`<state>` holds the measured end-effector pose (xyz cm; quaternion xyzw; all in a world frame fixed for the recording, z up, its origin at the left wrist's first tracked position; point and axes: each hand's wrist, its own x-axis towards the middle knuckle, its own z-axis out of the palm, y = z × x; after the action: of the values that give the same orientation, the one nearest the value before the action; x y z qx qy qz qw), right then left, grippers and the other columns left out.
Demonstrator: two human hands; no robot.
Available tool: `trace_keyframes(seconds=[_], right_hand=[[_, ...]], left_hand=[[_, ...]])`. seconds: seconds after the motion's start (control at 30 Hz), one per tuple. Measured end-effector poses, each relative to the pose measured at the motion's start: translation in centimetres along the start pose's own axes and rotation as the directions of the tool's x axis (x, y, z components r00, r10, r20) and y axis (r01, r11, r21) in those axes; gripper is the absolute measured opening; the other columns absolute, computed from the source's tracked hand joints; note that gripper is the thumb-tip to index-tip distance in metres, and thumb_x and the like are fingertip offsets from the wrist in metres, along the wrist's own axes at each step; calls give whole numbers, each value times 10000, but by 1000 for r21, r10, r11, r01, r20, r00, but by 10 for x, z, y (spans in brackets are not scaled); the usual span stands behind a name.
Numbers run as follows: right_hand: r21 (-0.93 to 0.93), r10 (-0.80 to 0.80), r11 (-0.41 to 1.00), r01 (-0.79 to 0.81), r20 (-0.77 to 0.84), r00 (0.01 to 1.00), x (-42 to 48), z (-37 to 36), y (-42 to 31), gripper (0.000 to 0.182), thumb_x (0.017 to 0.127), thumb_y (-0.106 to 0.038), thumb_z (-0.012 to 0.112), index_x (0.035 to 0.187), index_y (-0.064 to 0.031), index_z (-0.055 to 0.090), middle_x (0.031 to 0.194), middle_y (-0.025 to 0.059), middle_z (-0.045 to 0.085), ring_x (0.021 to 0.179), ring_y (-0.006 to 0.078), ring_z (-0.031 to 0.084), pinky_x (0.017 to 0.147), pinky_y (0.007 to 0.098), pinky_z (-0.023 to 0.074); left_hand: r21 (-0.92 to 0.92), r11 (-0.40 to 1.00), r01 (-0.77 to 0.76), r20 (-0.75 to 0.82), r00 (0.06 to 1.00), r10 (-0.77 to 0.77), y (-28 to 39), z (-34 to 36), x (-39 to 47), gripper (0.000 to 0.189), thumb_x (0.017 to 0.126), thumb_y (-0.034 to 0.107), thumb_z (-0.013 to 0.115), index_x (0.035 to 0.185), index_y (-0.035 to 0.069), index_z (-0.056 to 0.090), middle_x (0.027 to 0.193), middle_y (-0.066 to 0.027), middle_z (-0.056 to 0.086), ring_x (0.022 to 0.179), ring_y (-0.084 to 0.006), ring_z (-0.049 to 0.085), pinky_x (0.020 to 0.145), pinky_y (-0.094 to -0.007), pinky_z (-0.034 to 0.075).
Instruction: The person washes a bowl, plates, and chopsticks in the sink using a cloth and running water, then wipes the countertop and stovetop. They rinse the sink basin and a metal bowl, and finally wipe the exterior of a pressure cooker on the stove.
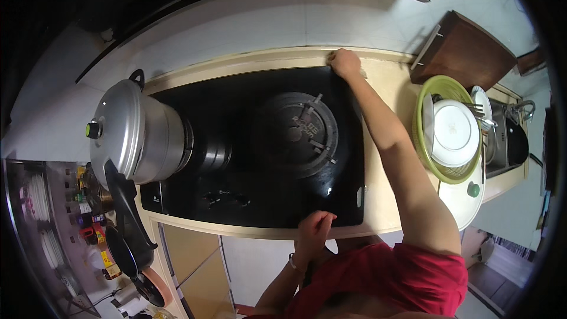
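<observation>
My right hand (345,63) is stretched out to the back right corner of the black glass gas hob (266,204), its fingers curled down on the cream counter (386,93) behind it. Whether something is under those fingers cannot be told. My left hand (315,229) is loosely curled above the hob's front edge, and no object shows in it. Between the hands lies the right burner with its round pan support (330,119), bare of any pot. A large aluminium pressure cooker (159,137) with a black handle stands on the left burner.
At right, a green basket (418,141) holds white bowls and cutlery beside a brown wooden board (465,53) leaning at the wall. Beyond are a steel sink (498,141) and a white lid (460,204). Frying pans (125,248) and bottles stand at the left, below the cooker's handle.
</observation>
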<state>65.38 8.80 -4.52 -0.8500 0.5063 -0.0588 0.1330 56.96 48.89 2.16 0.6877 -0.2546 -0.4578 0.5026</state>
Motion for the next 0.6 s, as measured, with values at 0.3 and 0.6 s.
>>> trace_keyframes(seconds=[0.3, 0.6], right_hand=[[79, -520, 853, 516, 213, 827, 5, 46, -181, 174, 656, -132, 507, 745, -29, 616, 801, 160, 593, 780, 298, 567, 666, 369, 452], [99, -715, 691, 716, 240, 657, 18, 121, -329, 242, 664, -113, 478, 892, -90, 556, 879, 117, 578, 825, 302, 543, 688, 368, 422]], left_hand=[[-68, 991, 111, -195, 973, -123, -16, -89, -30, 163, 810, 102, 458, 758, 3, 576, 563, -6, 506, 508, -46, 439, 455, -185, 354], [-127, 975, 183, -251, 945, -210, -34, -156, -49, 134, 792, 78, 471, 767, 3, 579, 539, -11, 508, 500, -47, 467, 445, -187, 365]])
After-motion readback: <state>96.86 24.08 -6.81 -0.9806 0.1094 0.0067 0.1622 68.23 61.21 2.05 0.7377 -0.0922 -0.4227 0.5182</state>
